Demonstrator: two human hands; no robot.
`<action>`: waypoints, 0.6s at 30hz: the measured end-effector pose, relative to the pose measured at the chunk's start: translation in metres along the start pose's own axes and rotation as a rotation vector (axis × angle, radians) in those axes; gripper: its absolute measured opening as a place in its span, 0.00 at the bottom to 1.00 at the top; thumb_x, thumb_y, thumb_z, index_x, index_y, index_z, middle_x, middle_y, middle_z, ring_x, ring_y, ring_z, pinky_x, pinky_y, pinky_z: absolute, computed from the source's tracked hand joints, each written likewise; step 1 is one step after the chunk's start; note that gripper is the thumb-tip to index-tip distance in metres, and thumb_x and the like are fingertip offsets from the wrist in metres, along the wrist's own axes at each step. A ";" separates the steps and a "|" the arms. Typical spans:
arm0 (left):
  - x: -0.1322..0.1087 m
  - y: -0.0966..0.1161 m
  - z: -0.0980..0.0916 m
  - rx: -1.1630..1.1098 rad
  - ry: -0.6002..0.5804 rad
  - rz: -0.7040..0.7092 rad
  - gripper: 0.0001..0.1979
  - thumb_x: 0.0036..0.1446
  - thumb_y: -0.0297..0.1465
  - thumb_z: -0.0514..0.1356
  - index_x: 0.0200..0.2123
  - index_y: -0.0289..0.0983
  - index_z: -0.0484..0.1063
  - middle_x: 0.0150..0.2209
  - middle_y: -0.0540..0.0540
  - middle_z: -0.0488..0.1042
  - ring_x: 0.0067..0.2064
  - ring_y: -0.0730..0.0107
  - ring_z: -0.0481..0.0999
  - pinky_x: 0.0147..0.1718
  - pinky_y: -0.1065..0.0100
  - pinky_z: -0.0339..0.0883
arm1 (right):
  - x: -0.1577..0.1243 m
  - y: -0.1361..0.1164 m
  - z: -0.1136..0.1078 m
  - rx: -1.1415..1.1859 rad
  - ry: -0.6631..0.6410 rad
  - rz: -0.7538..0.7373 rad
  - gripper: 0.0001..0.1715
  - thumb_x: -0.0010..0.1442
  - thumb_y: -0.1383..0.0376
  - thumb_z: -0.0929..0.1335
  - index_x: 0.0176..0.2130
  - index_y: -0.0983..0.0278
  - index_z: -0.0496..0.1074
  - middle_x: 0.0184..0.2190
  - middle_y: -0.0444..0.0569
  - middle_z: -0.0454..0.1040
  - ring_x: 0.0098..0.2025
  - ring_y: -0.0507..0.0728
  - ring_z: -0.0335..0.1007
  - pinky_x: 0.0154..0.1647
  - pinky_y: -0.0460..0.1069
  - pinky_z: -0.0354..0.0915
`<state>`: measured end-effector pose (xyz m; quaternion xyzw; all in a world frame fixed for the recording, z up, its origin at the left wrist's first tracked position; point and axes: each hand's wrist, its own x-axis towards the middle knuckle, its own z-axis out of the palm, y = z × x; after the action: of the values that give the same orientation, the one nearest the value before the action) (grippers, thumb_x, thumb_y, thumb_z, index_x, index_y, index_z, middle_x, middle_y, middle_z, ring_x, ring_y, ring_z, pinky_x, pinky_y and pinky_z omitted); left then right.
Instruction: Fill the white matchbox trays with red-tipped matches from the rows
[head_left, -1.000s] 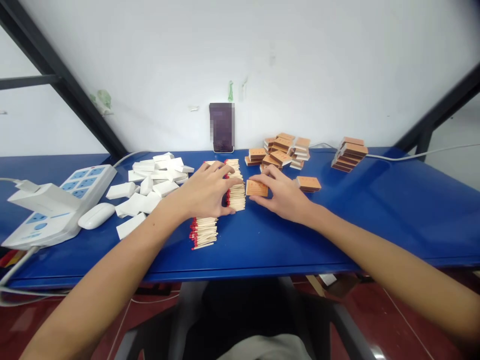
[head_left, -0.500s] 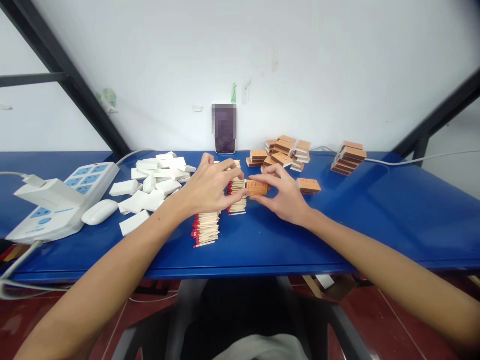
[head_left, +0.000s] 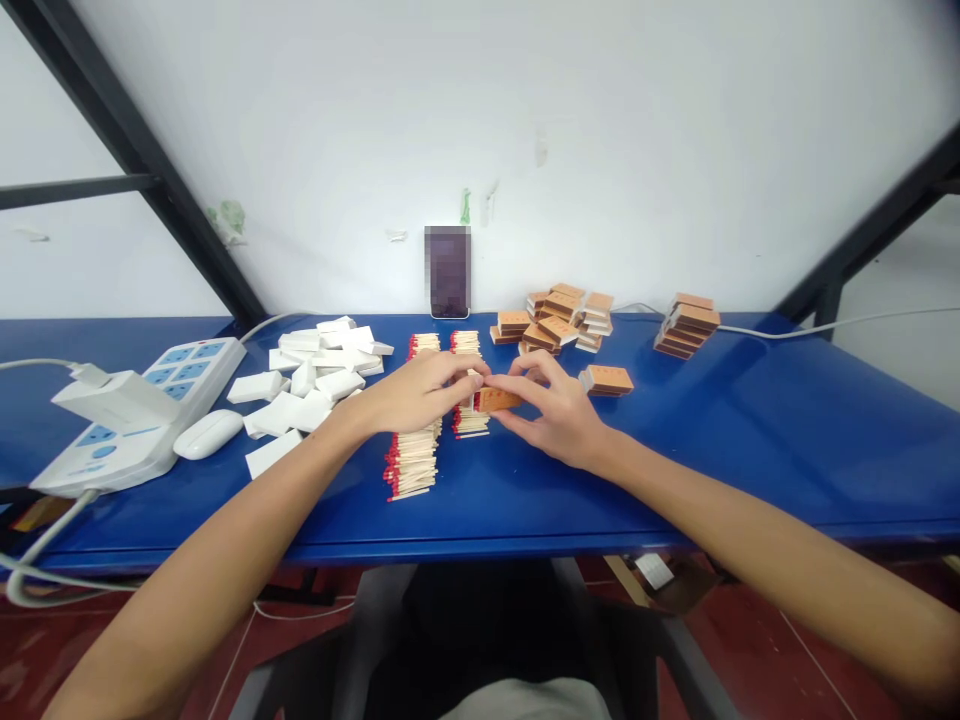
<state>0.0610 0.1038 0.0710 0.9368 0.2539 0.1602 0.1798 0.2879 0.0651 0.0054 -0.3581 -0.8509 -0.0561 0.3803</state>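
Note:
My right hand (head_left: 559, 415) grips a small orange matchbox (head_left: 498, 399) by its far end, held just above the blue table (head_left: 750, 430). My left hand (head_left: 416, 392) is closed in a pinch at the box's near end, its fingertips touching the box over the matches. Two rows of red-tipped matches (head_left: 411, 462) lie under and around both hands, running away from me. What the left fingers pinch is too small to make out.
A heap of white inner trays (head_left: 315, 375) lies left of the matches. Orange matchboxes stand in piles at the back (head_left: 559, 320) and back right (head_left: 686, 325), one single box (head_left: 609, 379) beside my right hand. A power strip (head_left: 124, 415) and white mouse (head_left: 208, 433) sit far left; a phone (head_left: 447, 271) leans on the wall.
My right hand has lifted the orange matchbox off the table and both hands have closed in on it. The camera has tilted slightly down.

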 end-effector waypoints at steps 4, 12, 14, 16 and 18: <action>-0.002 0.003 -0.001 -0.023 -0.053 -0.037 0.20 0.71 0.36 0.44 0.47 0.38 0.74 0.41 0.46 0.80 0.39 0.65 0.77 0.37 0.66 0.68 | 0.001 0.001 -0.001 -0.047 -0.047 -0.051 0.17 0.67 0.61 0.67 0.54 0.59 0.74 0.44 0.53 0.71 0.32 0.53 0.68 0.31 0.49 0.69; -0.006 0.009 -0.005 -0.044 -0.058 -0.093 0.20 0.72 0.38 0.44 0.48 0.39 0.74 0.43 0.46 0.79 0.43 0.63 0.77 0.43 0.64 0.69 | 0.007 0.000 -0.005 0.178 0.005 0.042 0.25 0.62 0.56 0.72 0.55 0.58 0.69 0.46 0.52 0.66 0.43 0.58 0.68 0.45 0.55 0.70; -0.007 0.010 -0.009 -0.039 -0.053 -0.094 0.19 0.72 0.39 0.46 0.50 0.39 0.74 0.42 0.46 0.80 0.40 0.63 0.77 0.40 0.64 0.68 | 0.010 0.002 -0.010 0.263 -0.032 0.148 0.27 0.59 0.50 0.74 0.52 0.59 0.68 0.44 0.51 0.66 0.43 0.58 0.66 0.45 0.55 0.69; -0.007 0.011 -0.013 -0.019 -0.047 -0.096 0.18 0.71 0.40 0.48 0.51 0.38 0.73 0.39 0.46 0.80 0.39 0.63 0.77 0.39 0.64 0.67 | 0.012 0.005 -0.013 0.339 -0.098 0.227 0.23 0.61 0.47 0.72 0.46 0.60 0.67 0.40 0.48 0.66 0.39 0.56 0.64 0.42 0.52 0.66; -0.007 0.011 -0.016 -0.003 -0.047 -0.108 0.17 0.69 0.41 0.52 0.50 0.39 0.73 0.37 0.47 0.80 0.39 0.64 0.78 0.41 0.64 0.65 | 0.012 0.009 -0.014 0.383 -0.155 0.250 0.20 0.66 0.47 0.67 0.43 0.60 0.65 0.38 0.46 0.65 0.37 0.55 0.62 0.39 0.51 0.63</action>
<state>0.0531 0.0953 0.0880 0.9250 0.2996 0.1286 0.1954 0.2966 0.0729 0.0215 -0.3852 -0.8218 0.1815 0.3787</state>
